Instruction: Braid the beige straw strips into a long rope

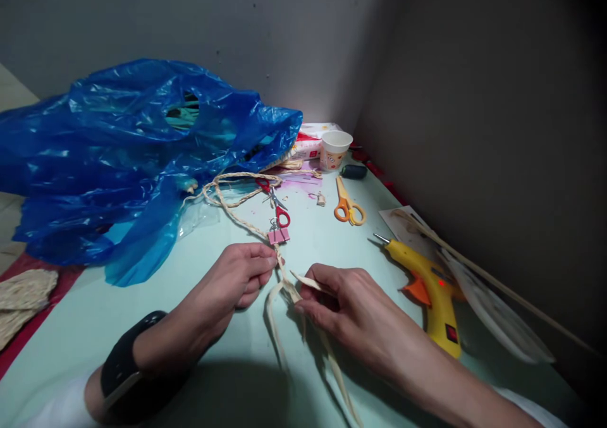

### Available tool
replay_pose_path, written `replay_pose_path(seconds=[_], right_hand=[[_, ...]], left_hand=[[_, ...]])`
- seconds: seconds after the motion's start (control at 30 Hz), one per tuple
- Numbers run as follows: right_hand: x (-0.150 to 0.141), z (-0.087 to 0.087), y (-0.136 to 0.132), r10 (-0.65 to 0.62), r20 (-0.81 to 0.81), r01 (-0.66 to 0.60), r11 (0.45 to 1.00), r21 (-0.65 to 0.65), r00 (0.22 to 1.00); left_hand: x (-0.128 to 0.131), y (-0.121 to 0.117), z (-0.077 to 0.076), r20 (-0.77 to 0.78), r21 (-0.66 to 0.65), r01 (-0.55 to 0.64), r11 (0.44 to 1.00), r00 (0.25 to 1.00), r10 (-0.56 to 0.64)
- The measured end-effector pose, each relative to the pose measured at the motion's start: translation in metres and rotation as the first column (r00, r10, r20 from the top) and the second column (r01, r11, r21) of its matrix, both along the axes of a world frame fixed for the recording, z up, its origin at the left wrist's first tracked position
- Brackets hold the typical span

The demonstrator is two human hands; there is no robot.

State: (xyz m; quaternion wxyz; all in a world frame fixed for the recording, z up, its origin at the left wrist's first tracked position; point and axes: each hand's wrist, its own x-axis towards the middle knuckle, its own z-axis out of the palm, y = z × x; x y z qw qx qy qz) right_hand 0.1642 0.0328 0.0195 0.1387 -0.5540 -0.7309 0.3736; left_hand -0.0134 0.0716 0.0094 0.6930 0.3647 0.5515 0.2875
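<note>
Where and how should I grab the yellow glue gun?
Take the glue gun by its handle, probably from the near side: it lies on its side, handle toward you, orange trigger facing left, metal nozzle pointing away.

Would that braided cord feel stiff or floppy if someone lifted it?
Probably floppy: the braided cord lies in loose loops. Likely light too, since it looks slender. The pink clip, seemingly clamped on it, might come along.

A mint table bears a braid, orange scissors, a glue gun, perhaps a spool.
</note>
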Motion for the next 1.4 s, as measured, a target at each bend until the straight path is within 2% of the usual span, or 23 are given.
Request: replay_pose_path(seconds=[0.13, 0.3, 0.5, 0.73, 0.93, 1.07, 1.17, 1.3, 1.4], right_hand=[[0.003, -0.002, 0.002, 0.013, 0.05, -0.012, 1.0, -0.004, 0.999], [0.001, -0.005, 0.001, 0.032, 0.091, -0.029, 0.999, -0.036, 0.995], [0.004, -0.001, 0.0, 0.067, 0.035, -0.065, 0.996, -0.057, 0.997], [0.006, 0.001, 0.002, 0.06, -0.01, -0.061, 0.994, -0.095, 0.998], [0.004, 0.001, 0.001, 0.057, -0.019, -0.059, 0.991, -0.117, 0.998], [0.003, 0.001, 0.0, 0.053, -0.051, -0.059, 0.99, -0.129, 0.997], [0.002, 0.0, 0.0, 0.061, -0.043, -0.065, 0.992, -0.107, 0.997], [0.0, 0.0, -0.001, 0.078, -0.057, -0.084, 0.989, -0.119, 0.995], [0.001, 0.001, -0.001, 0.072, -0.043, -0.076, 0.989, -0.125, 0.997]], left_hand=[[-0.007, 0.001, 0.001, 0.079, -0.001, -0.004, 1.0, 0.997, 0.004], [-0.015, 0.001, 0.002, 0.144, -0.049, 0.048, 0.998, 0.989, -0.04], [-0.013, 0.004, 0.0, 0.175, -0.084, 0.052, 0.995, 0.984, -0.037], [-0.011, 0.003, -0.003, 0.148, -0.065, 0.084, 0.994, 0.986, -0.073], [-0.009, -0.003, -0.007, 0.016, -0.006, 0.107, 0.994, 0.994, -0.107], [-0.009, -0.013, -0.001, -0.089, 0.0, 0.125, 0.992, 0.988, -0.124], [-0.007, -0.021, 0.004, -0.144, 0.01, 0.09, 0.996, 0.986, -0.088], [-0.004, -0.025, 0.004, -0.073, 0.02, 0.015, 1.0, 0.997, -0.013], [-0.006, -0.022, 0.0, 0.009, 0.024, 0.032, 0.999, 0.999, -0.032]])
